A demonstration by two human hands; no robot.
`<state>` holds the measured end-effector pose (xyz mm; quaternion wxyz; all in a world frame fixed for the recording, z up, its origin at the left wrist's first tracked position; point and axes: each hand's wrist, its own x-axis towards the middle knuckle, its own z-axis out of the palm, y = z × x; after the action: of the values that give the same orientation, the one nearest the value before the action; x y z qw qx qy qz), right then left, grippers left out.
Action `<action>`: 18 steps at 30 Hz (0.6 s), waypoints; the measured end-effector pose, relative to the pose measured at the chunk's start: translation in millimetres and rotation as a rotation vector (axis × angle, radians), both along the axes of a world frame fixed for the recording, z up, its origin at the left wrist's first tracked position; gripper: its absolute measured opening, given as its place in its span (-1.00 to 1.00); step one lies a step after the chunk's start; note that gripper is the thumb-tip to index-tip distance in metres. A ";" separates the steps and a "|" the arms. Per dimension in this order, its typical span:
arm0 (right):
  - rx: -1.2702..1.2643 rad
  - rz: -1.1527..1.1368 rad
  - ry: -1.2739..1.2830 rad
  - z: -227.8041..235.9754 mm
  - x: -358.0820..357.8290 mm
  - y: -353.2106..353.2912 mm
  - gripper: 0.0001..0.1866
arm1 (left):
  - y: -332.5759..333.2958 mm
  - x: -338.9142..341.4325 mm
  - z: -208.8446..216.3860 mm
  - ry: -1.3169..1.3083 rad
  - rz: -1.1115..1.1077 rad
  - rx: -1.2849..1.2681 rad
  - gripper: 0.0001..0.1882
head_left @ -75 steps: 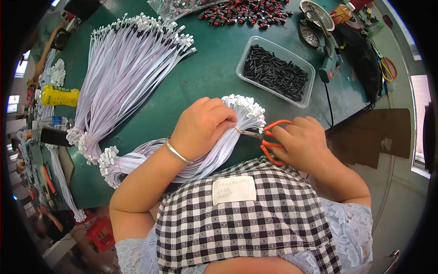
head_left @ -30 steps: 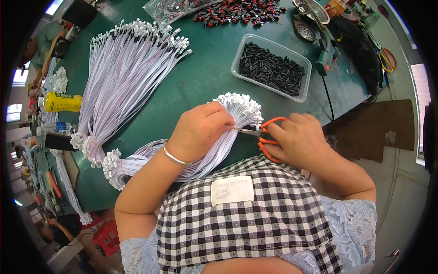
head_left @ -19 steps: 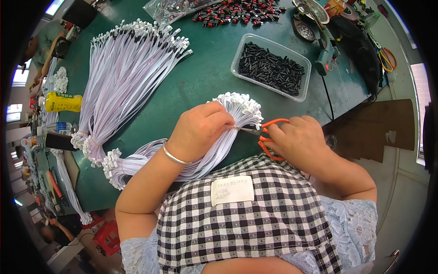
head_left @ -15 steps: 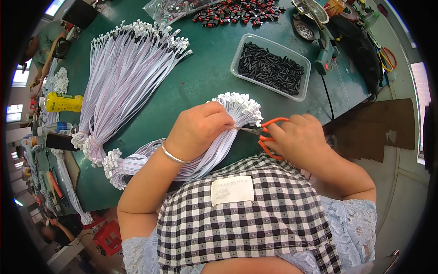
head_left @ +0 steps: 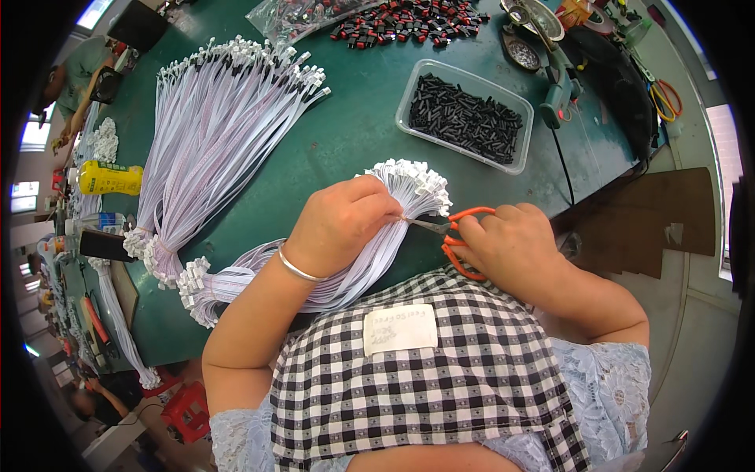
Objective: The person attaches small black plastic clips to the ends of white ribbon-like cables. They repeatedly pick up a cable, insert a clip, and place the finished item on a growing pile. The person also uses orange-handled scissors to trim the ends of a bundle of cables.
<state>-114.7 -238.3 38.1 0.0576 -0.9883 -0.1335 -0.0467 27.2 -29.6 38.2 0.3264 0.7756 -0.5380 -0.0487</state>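
Note:
A bundle of thin white cables (head_left: 373, 253) with white plug ends (head_left: 410, 179) lies in front of me, gathered by a tie just below the plugs. My left hand (head_left: 336, 222) is closed at that tie, thumb and forefinger pinched together. My right hand (head_left: 507, 242) is closed on orange-handled scissors (head_left: 464, 262), fingers in the loops. Their metal blades point left, with the tips at the tie beside my left fingertips. Whether the blades touch the tie is too small to tell. The bundle's other end, also with white plugs (head_left: 198, 291), lies left of my left forearm.
A larger bundle of white cables (head_left: 212, 149) lies at the left. A clear plastic box (head_left: 405, 118) of short black tubes stands beyond my hands. Black-and-red parts (head_left: 409, 23), a teal glue gun (head_left: 557, 98) and a yellow bottle (head_left: 110, 178) are farther out. People sit at the far left.
My right hand and the scissors have shifted slightly left, and the blades tilt a little more. My left hand and the cable bundle stay in place.

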 end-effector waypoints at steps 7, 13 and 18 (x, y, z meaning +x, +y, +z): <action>0.057 -0.013 -0.072 -8.5 -3.5 -4.4 -0.69 | 0.5 -1.6 0.9 -0.154 -0.062 0.029 -0.85; 0.096 -0.022 -0.134 -5.8 -0.1 -4.8 -0.69 | 1.2 -1.0 2.5 -0.303 -0.128 0.077 -0.81; 0.073 -0.019 -0.104 -5.8 0.8 -2.3 -0.69 | 0.8 2.4 1.5 -0.364 -0.178 0.078 -0.81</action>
<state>-113.9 -240.6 32.3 0.0862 -0.9830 -0.1253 -0.1033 29.6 -28.8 39.7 0.1878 0.7330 -0.6523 0.0426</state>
